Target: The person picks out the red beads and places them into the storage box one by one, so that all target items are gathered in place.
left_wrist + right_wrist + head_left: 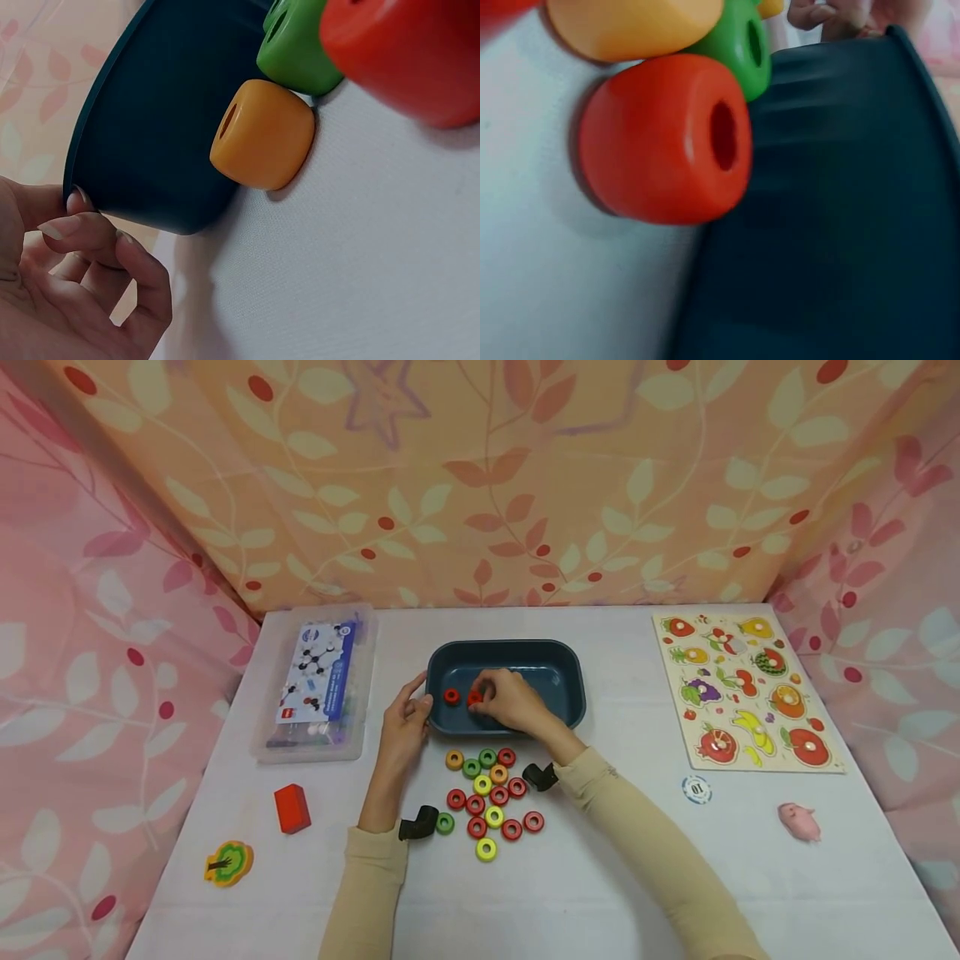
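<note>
Inside the dark blue tray [507, 647], my right hand [510, 700] pinches a red bead [474, 698] low over the floor. Another red bead [451, 696] sits to its left in the tray. My left hand [406, 727] holds the tray's left front edge; in the left wrist view its curled fingers [146, 281] are at the rim. Several ring-shaped beads, red, green, orange and yellow, lie in front of the tray, among them an orange bead [266, 139] and a red bead [664, 142]. The right hand is out of the right wrist view.
A clear plastic case [363, 693] and red block [292, 808] are on the left, with a tree-shaped piece [229, 863]. On the right lie a fruit puzzle board [678, 664], a round chip [697, 789] and a pink pig figure [799, 822]. Floral curtains surround the white table.
</note>
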{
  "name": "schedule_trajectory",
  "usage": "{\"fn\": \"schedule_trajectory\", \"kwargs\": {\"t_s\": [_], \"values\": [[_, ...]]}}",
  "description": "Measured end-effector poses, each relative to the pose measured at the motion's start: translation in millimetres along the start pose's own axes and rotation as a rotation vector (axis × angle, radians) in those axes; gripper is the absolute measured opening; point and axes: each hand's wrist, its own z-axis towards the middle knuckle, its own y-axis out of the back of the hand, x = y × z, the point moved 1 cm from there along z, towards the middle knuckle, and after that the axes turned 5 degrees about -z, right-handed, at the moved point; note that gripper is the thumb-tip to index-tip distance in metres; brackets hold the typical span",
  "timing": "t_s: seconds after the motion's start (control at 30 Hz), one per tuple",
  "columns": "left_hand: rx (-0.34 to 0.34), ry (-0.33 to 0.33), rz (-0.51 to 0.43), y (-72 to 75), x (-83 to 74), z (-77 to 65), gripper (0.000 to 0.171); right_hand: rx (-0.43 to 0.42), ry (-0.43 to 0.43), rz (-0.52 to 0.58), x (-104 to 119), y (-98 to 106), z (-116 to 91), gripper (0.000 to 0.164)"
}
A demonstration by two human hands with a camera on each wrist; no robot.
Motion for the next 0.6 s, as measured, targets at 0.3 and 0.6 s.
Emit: {"fn": "schedule_trajectory", "kwargs": {"t_s": [0.3,0.6], "values": [[0.005,0.014,0.001,0.5,-1.4,-0.8,0.043,0.043,0.007,-0.001,0,-5,6,0.032],[0.046,0.042,-0.010,0.7,-24.8,-9.3,0.045,-0.063,0.149,-0.040,9,5,-5,0.029]]}}
